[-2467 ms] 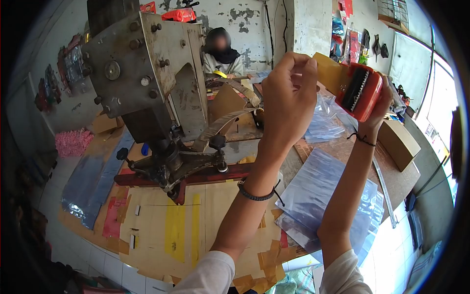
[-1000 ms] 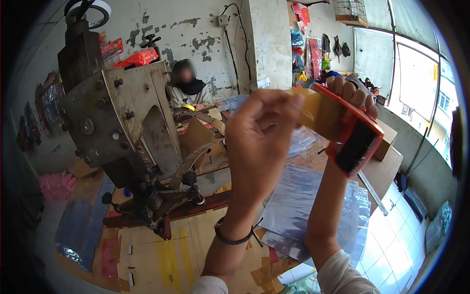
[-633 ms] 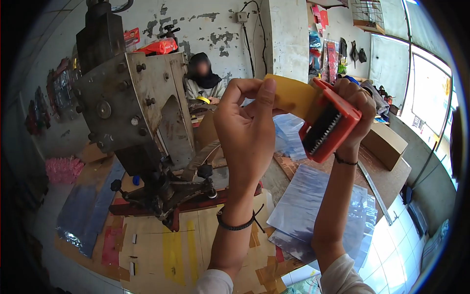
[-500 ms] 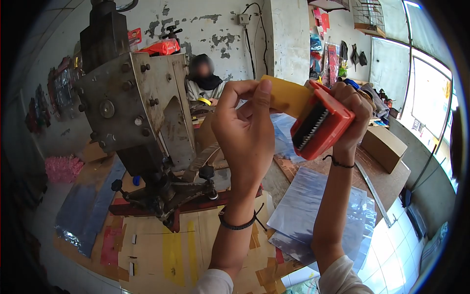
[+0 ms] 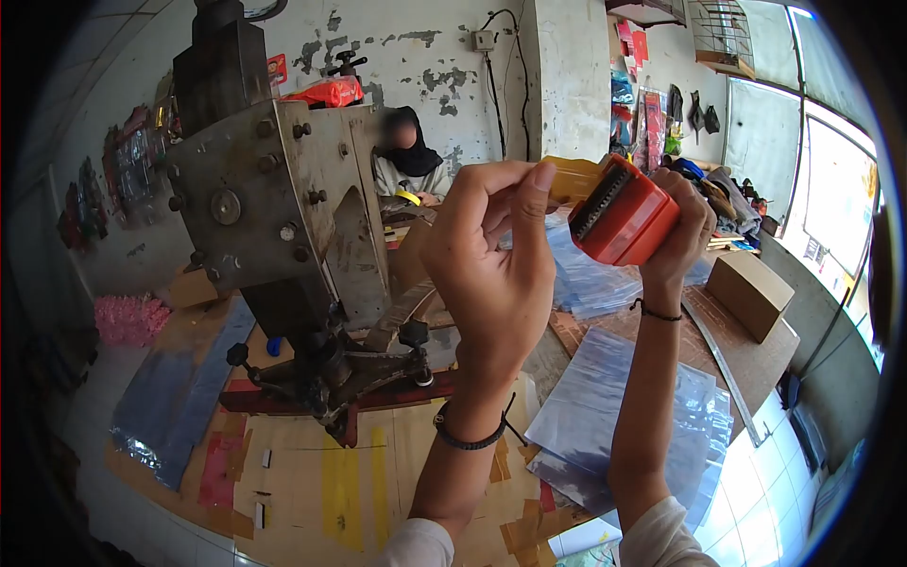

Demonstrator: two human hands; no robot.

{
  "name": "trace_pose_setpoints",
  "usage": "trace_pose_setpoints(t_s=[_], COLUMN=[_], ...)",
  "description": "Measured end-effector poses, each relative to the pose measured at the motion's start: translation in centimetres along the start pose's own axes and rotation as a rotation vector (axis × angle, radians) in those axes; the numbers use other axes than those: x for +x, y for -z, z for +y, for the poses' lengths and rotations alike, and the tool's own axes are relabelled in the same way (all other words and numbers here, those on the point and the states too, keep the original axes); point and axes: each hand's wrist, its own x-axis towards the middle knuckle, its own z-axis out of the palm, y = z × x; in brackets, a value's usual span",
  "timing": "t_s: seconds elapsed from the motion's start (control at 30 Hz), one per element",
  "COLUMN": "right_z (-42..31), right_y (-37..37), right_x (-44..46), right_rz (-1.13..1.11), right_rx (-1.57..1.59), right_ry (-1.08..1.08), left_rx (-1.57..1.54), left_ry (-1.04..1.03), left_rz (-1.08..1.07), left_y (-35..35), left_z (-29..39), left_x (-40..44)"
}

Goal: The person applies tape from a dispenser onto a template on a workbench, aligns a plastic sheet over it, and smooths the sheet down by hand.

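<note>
My left hand (image 5: pixel 496 274) is raised in front of the machine, its thumb and forefinger pinching the end of a strip of yellowish-brown tape (image 5: pixel 573 178). That strip runs to a red tape dispenser (image 5: pixel 635 225) with a dark serrated cutting edge. Wrapped round the dispenser's far side is my right hand (image 5: pixel 692 222), holding it tilted in the air. The tape roll inside is hidden. Both hands are above the work table, near each other and joined by the tape.
A heavy metal press (image 5: pixel 274 189) stands at left over a taped board (image 5: pixel 302 491). Clear plastic sheets (image 5: pixel 619 406) lie at right, beside a metal ruler (image 5: pixel 723 364) and a cardboard box (image 5: pixel 751 288). Another person (image 5: pixel 411 156) sits behind, near yellow tape (image 5: pixel 407 197).
The dispenser has turned in my right hand, showing more of its red underside. The visible tape strip looks shorter and twisted. The view has shifted slightly.
</note>
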Motion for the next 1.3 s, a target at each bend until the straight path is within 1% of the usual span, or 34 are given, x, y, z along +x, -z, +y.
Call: trace_pose_setpoints(t_s=[0.17, 0.23, 0.33, 0.4, 0.53, 0.6, 0.73, 0.83, 0.93, 1.03, 1.07, 1.13, 1.17, 1.2, 1.23, 1.3], right_z=[0.0, -0.1, 0.3, 0.8, 1.1, 1.0, 0.9, 0.6, 0.9, 1.2, 1.3, 1.9, 2.0, 1.7, 1.4, 1.1], right_y=[0.3, 0.1, -0.3, -0.2, -0.5, -0.6, -0.6, -0.7, -0.8, -0.7, -0.5, -0.4, -0.4, -0.3, -0.4, -0.5], right_x=[0.2, 0.1, -0.2, -0.6, -0.7, -0.7, -0.6, -0.7, -0.8, -0.8, -0.8, -0.8, -0.7, -0.8, -0.7, -0.5], right_rz=[-0.011, -0.019, 0.034, 0.031, 0.052, 0.018, -0.004, -0.089, -0.049, 0.009, 0.028, 0.097, 0.135, 0.158, 0.229, 0.368], right_rx=[0.016, 0.000, -0.009, -0.019, -0.104, -0.166, -0.181, -0.272, -0.238, -0.223, -0.225, -0.108, -0.050, 0.022, 0.070, 0.165], right_ry=[0.016, 0.042, 0.060, 0.083, 0.163, 0.204, 0.229, 0.302, 0.275, 0.236, 0.221, 0.156, 0.124, 0.032, -0.039, -0.187], left_rx=[0.083, 0.069, 0.107, 0.137, 0.098, 0.080, 0.103, 0.090, 0.080, 0.120, 0.102, 0.063, 0.067, 0.071, 0.074, 0.090], left_ry=[-0.030, -0.036, -0.068, -0.087, -0.029, -0.024, -0.067, 0.032, 0.110, 0.045, 0.053, 0.065, 0.004, -0.059, -0.125, -0.169], left_rz=[-0.018, -0.002, -0.014, -0.025, 0.004, 0.023, 0.038, 0.054, 0.072, 0.034, 0.034, 0.032, 0.014, -0.004, -0.022, -0.033], left_y=[-0.4, -0.5, -0.6, -0.8, -0.9, -0.9, -0.7, -0.7, -0.6, -0.3, -0.3, -0.5, -0.6, -0.8, -1.0, -1.3], left_z=[0.5, 0.4, 0.6, 0.5, 0.4, 0.0, -0.2, 0.4, 0.9, 0.4, 0.3, 0.1, -0.1, -0.3, -0.5, -0.7], left_x=[-0.1, -0.1, -0.3, -0.5, -0.6, -0.5, -0.1, -0.2, -0.2, -0.1, -0.2, -0.2, -0.3, -0.5, -0.5, -0.8])
